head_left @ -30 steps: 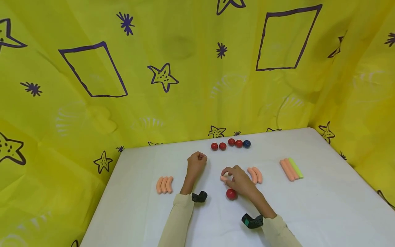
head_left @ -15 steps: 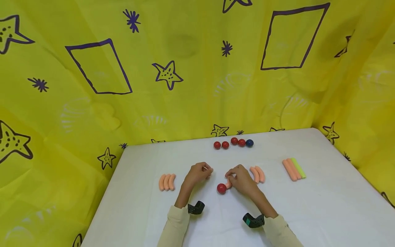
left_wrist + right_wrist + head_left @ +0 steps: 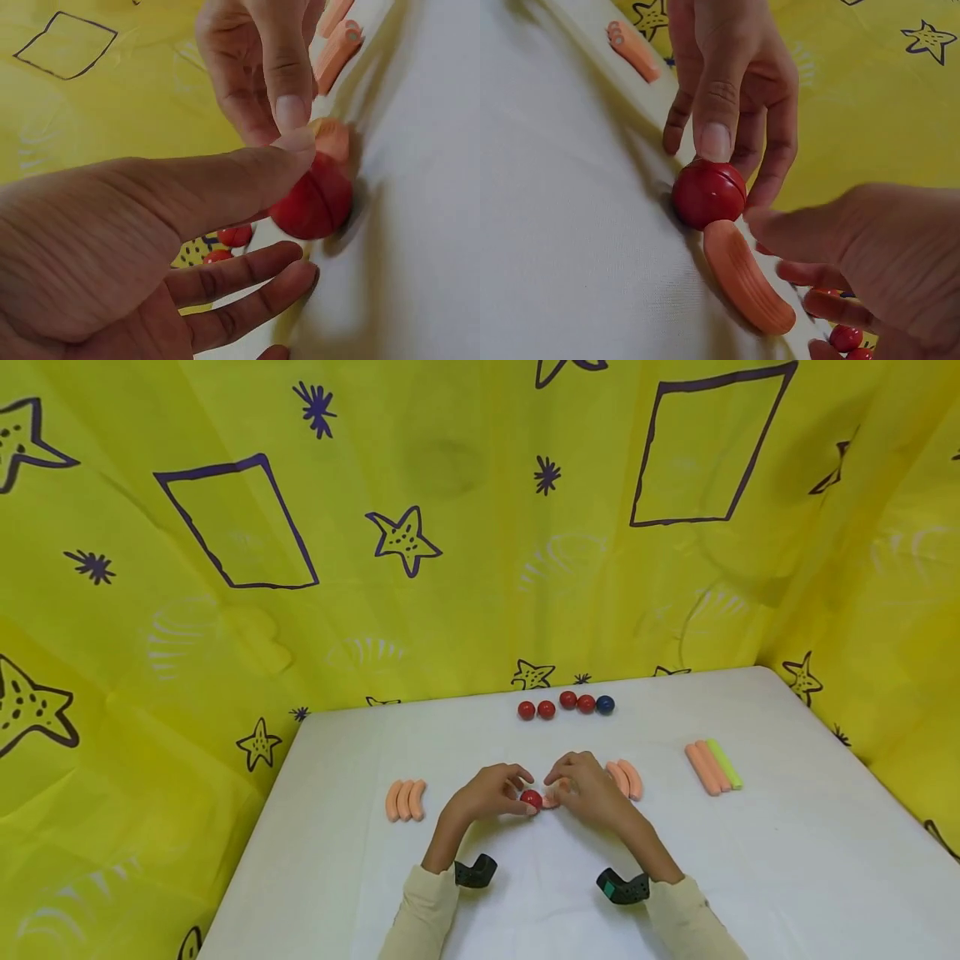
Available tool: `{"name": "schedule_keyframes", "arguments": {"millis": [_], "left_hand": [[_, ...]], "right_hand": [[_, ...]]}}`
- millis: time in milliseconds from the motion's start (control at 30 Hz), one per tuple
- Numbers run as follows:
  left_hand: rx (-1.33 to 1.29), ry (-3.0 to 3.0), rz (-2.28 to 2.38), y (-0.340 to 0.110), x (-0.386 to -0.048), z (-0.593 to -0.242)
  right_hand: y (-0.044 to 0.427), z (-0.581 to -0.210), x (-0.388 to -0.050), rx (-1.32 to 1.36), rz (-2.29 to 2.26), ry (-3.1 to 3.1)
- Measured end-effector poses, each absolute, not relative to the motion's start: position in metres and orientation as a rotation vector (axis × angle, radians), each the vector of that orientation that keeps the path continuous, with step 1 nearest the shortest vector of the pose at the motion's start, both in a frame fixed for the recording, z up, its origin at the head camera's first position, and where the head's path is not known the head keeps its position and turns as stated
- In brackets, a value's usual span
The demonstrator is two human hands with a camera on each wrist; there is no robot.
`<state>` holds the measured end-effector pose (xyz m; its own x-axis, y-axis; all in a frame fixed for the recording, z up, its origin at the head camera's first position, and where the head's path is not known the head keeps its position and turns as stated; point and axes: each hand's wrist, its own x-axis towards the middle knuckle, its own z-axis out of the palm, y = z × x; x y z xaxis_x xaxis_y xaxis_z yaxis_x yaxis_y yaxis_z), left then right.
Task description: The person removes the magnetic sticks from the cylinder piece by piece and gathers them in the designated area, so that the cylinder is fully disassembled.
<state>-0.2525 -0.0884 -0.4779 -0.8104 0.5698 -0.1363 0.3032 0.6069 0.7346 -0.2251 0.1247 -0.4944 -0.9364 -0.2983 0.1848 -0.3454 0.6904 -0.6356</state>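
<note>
My left hand pinches a red ball with the thumb on one side and fingers on the other, low over the white table. A curved peach rod, ridged along its length, has one end against the ball. Beside that rod, my right hand stands with thumb and fingers apart. In the right wrist view its thumb tip is close to where ball and rod meet; whether it touches cannot be told. Part of the rod is hidden by the right hand in the head view.
Three curved peach rods lie at the left, two more right of my right hand. Straight peach rods and a green one lie far right. Red balls and a blue ball line the back, before a yellow cloth.
My left hand has come down and right onto the red ball. The ball has moved left and away from me, with the curved rod now against it. My right hand's fingers have loosened.
</note>
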Motion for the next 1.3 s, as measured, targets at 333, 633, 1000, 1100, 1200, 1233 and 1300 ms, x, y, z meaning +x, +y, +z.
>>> {"name": "schedule_keyframes", "arguments": {"millis": [333,633,1000,1100,1200,1233,1300], "left_hand": [[0.751,2.573,1.009,-0.075,-0.246,-0.480],[0.705,2.601,0.980,-0.073,-0.244,-0.480],[0.686,2.606,0.977,-0.072,-0.243,-0.479],[0.701,2.618,0.984,-0.073,-0.244,-0.478],[0.729,2.630,0.991,-0.077,-0.246,-0.478],[0.728,2.645,0.992,-0.079,-0.246,-0.479],[0.708,2.696,0.990,-0.085,-0.249,-0.479]], "right_hand": [[0.125,-0.500,-0.227,0.744,1.038,-2.892],[0.124,-0.504,-0.227,0.801,1.039,-2.861],[0.128,-0.506,-0.227,0.876,1.013,-2.825],[0.128,-0.507,-0.227,0.906,1.008,-2.803],[0.128,-0.506,-0.227,0.929,1.014,-2.786],[0.128,-0.506,-0.226,0.936,1.013,-2.785],[0.128,-0.506,-0.226,0.941,1.013,-2.778]]}}
